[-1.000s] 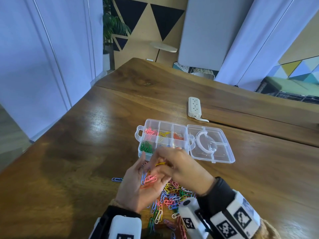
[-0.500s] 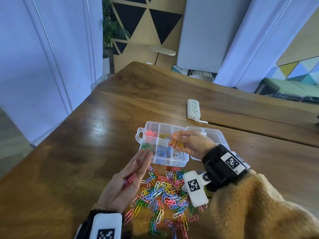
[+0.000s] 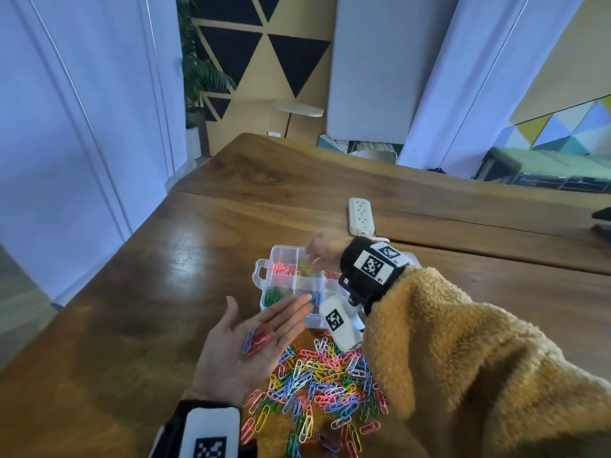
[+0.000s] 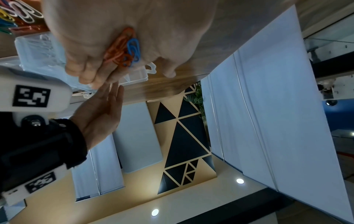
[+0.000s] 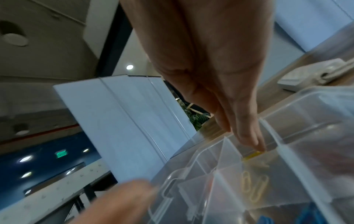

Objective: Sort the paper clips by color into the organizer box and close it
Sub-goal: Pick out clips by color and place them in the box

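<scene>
A clear organizer box (image 3: pixel 262 270) lies open on the wooden table, with pink, yellow, green and blue clips in separate compartments. My right hand (image 3: pixel 322 250) reaches over its far middle compartment. In the right wrist view its fingers (image 5: pixel 247 133) point straight down, the thumb held well apart. A yellow clip (image 5: pixel 252 154) sits just under the fingertips, above other yellow clips (image 5: pixel 253 188). My left hand (image 3: pixel 244 345) lies palm up in front of the box. A few orange-pink and blue clips (image 4: pixel 124 50) rest on its flat palm. A mixed pile of clips (image 3: pixel 317 385) lies near me.
A white power strip (image 3: pixel 361 215) lies beyond the box. The box's lid (image 3: pixel 411 259) is folded out to the right, mostly hidden by my right wrist. A seam crosses the table behind the box. My fuzzy brown sleeve (image 3: pixel 479 358) covers the right side.
My right hand took a yellow clip from the left palm and carried it out over the box's yellow compartment. The left hand flattened palm up and stayed near the pile.
</scene>
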